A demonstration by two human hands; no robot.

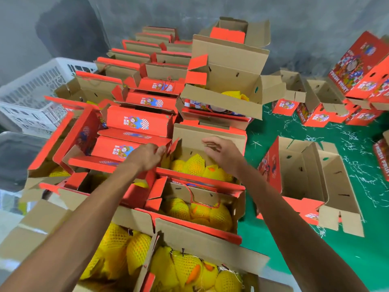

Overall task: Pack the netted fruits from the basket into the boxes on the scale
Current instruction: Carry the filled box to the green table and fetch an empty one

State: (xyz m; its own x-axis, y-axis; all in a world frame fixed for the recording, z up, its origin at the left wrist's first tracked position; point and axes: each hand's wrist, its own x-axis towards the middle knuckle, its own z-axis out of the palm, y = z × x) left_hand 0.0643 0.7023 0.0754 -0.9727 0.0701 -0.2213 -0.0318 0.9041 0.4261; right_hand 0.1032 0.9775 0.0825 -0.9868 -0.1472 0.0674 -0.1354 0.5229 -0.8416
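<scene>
**Q:** What are the hands doing, and why are they placed there?

**A:** Both bare arms reach forward over a crowd of open red-and-brown printed cardboard boxes. The left hand sits at the left side flap of one open red cardboard box and seems to pinch or press that small red flap; the fingertips are partly hidden, so I cannot tell which. The right hand hovers above the same box with fingers relaxed and spread, holding nothing. My guess is that the flap is being kept clear of the opening, or readied for folding shut.

**Q:** What is in that box?

**A:** Yellow fruits in yellow foam netting, several lying close together low in the box.

**Q:** And the other containers?

**A:** The nearer open box with a red cord handle holds more netted yellow fruit. The nearest box at the bottom edge holds the same. Folded red boxes are stacked behind. An upper open box on the stack shows a little yellow netting. An empty open cardboard box lies on the green floor mat to the right. A white slatted plastic basket stands far left; its contents are hidden. No scale is visible.
</scene>
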